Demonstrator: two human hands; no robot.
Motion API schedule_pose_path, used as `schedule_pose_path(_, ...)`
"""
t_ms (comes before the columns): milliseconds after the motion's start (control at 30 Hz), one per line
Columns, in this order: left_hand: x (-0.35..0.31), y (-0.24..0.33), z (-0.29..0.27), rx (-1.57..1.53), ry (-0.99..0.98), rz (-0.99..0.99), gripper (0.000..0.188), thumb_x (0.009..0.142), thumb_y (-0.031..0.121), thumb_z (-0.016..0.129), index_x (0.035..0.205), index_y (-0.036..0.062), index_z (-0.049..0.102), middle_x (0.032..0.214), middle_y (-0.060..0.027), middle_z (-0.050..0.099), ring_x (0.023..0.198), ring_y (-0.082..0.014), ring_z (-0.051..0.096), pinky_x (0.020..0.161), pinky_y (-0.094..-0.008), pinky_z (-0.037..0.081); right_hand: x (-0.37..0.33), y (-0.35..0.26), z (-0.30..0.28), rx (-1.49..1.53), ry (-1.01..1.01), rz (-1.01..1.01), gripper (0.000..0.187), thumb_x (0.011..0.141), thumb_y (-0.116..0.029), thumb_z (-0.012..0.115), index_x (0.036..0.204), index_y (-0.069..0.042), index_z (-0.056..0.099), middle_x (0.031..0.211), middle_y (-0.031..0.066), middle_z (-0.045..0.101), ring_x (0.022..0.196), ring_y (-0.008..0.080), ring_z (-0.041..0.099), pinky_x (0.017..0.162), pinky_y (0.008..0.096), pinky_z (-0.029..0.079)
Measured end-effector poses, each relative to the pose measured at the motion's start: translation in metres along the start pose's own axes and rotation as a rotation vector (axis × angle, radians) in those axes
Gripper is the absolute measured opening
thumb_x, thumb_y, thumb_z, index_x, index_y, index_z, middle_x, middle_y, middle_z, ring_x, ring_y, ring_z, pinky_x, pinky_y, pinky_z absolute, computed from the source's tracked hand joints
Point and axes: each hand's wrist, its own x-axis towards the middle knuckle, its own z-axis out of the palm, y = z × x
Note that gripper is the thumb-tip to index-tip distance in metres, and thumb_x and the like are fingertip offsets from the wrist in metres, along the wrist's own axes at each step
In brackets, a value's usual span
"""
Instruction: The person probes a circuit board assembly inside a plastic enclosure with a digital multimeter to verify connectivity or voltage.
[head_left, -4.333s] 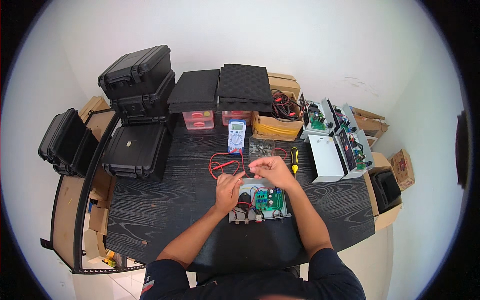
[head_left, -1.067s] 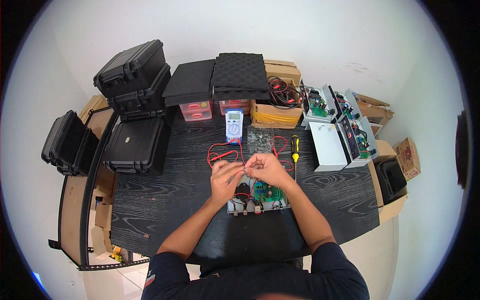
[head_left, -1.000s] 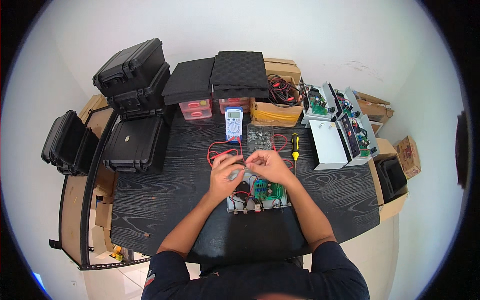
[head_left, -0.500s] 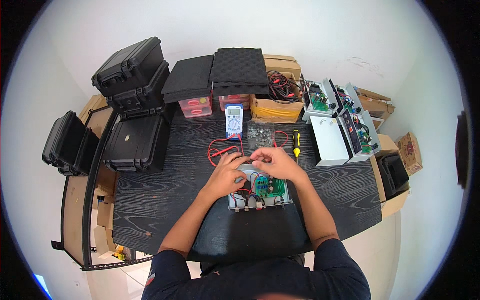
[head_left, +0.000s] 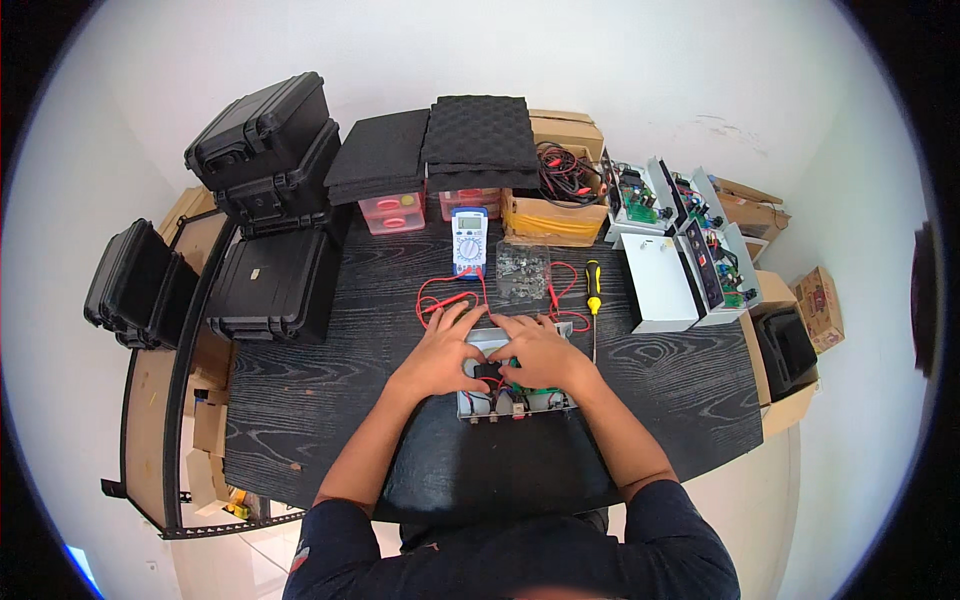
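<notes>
An open metal chassis (head_left: 468, 403) lies in front of me, with red wires, a black part (head_left: 487, 371) and a green circuit board inside. My left hand (head_left: 438, 358) is closed on its far left side, fingers over the far edge and thumb inside near the black part. From the right, my right hand (head_left: 545, 357) grips the far side too, its thumb by the black part; it covers most of the board. Behind the hands are a blue-and-white multimeter (head_left: 470, 226) with red leads and a clear box of small parts (head_left: 522, 270).
A yellow-and-black screwdriver (head_left: 594, 288) lies to the right. Farther right sit a white metal cover (head_left: 657, 282) and several open electronics units (head_left: 725, 265). Black hard cases (head_left: 270, 285) are stacked left. Dark foam sheets (head_left: 480, 138) and a cable-filled cardboard box (head_left: 555, 222) stand at the back.
Both hands have come down from above the chassis's far edge, where their fingertips met. The right hand has moved nearer to me and now covers the circuit board.
</notes>
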Motion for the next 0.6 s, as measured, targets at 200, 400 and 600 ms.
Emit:
schedule_pose_path(200, -0.0015, 0.0008, 0.0010, -0.058, -0.064, 0.017, 0.043, 0.064, 0.043, 0.093, 0.096, 0.0161, 0.085, 0.166, -0.0160, 0.037, 0.155, -0.0432, 0.026, 0.125, -0.0657, 0.022, -0.0010, -0.0041, -0.0083, 0.026, -0.042, 0.002, 0.023, 0.084, -0.026, 0.075, 0.104, -0.020, 0.084, 0.161, 0.0181, 0.046, 0.148, 0.0376, 0.043, 0.121, 0.0668, 0.029)
schedule_pose_path(400, -0.0001, 0.0005, 0.0019, -0.033, -0.097, 0.013, 0.044, 0.065, 0.044, 0.092, 0.098, 0.0163, 0.085, 0.165, -0.0144, 0.039, 0.155, -0.0412, 0.028, 0.123, -0.0675, 0.025, -0.0023, -0.0011, -0.0052, 0.016, -0.013, -0.005, 0.023, 0.083, -0.024, 0.074, 0.104, -0.019, 0.085, 0.160, 0.0182, 0.047, 0.148, 0.0383, 0.043, 0.121, 0.0646, 0.031)
schedule_pose_path(600, 0.0004, -0.0031, 0.0078, -0.020, -0.056, 0.012, 0.044, 0.069, 0.043, 0.090, 0.101, 0.0130, 0.084, 0.161, -0.0140, 0.044, 0.152, -0.0381, 0.035, 0.120, -0.0630, 0.032, -0.0009, 0.0001, 0.0000, -0.010, 0.055, -0.020, 0.027, 0.082, -0.020, 0.073, 0.106, -0.016, 0.085, 0.158, 0.0186, 0.050, 0.145, 0.0386, 0.047, 0.118, 0.0577, 0.037)
